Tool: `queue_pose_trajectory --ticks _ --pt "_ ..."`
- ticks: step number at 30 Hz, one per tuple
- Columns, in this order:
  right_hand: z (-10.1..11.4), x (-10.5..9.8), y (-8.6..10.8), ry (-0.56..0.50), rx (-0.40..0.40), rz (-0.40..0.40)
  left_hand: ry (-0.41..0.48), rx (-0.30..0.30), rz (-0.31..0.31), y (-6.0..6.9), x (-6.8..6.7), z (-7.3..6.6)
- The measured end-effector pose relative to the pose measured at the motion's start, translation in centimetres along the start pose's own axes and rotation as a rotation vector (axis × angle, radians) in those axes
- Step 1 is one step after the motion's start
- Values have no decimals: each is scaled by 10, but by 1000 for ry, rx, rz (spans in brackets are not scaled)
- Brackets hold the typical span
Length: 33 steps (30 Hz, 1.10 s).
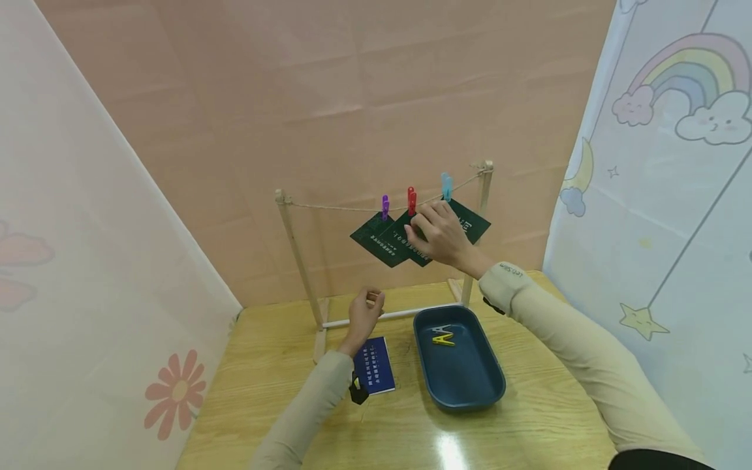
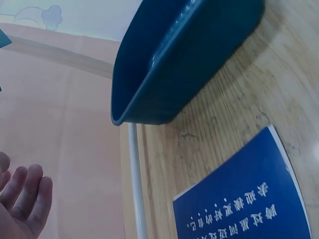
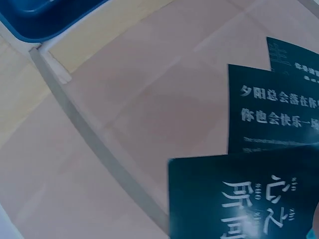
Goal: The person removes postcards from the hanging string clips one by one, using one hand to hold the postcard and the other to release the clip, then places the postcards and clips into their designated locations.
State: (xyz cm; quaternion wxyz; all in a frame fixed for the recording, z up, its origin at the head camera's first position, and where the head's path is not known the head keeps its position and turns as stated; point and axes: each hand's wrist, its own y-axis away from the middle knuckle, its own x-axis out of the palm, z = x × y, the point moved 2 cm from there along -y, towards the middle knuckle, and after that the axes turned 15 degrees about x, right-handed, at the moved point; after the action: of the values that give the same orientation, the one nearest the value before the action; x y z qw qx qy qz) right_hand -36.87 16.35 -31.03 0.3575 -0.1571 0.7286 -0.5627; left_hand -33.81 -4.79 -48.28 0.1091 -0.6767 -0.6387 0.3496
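Observation:
My right hand point(image 1: 442, 232) is up at a string line, its fingers loosely bent in front of the dark green cards, with a gap between thumb and forefinger. Three overlapping cards hang there: the left card point(image 1: 371, 233) under a purple clothespin point(image 1: 385, 206), the middle card point(image 1: 403, 243) under a red clothespin point(image 1: 412, 201), the right card point(image 1: 477, 225) under a light blue clothespin point(image 1: 447, 186). Only a fingertip point(image 3: 316, 219) shows in the right wrist view. Low by the frame, my left hand point(image 1: 365, 314) hangs with loosely curled fingers point(image 2: 42, 199) and nothing in it.
A wooden frame point(image 1: 301, 261) carries the string point(image 1: 335, 207), with a white rod point(image 1: 405, 314) along its base. A dark blue bin point(image 1: 464, 385) holds a yellow clothespin point(image 1: 443, 340) and a greyish one. Beneath my left forearm lies a blue card point(image 1: 376, 365). Fabric walls surround the table.

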Motion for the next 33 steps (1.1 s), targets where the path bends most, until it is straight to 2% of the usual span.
queue_pose_trajectory --ticks 4,9,17,26,33 --pt "3 -1 -16 10 2 10 -1 4 3 -2 4 -3" --pt "9 2 -33 39 -9 68 5 1 8 -4 7 -4" --pt "16 7 -51 104 3 110 16 -23 22 -13 10 -8" --pt "12 14 -57 209 74 305 10 31 -6 -30 7 -22" --pt "10 20 -55 227 84 350 14 13 5 -39 5 -30"
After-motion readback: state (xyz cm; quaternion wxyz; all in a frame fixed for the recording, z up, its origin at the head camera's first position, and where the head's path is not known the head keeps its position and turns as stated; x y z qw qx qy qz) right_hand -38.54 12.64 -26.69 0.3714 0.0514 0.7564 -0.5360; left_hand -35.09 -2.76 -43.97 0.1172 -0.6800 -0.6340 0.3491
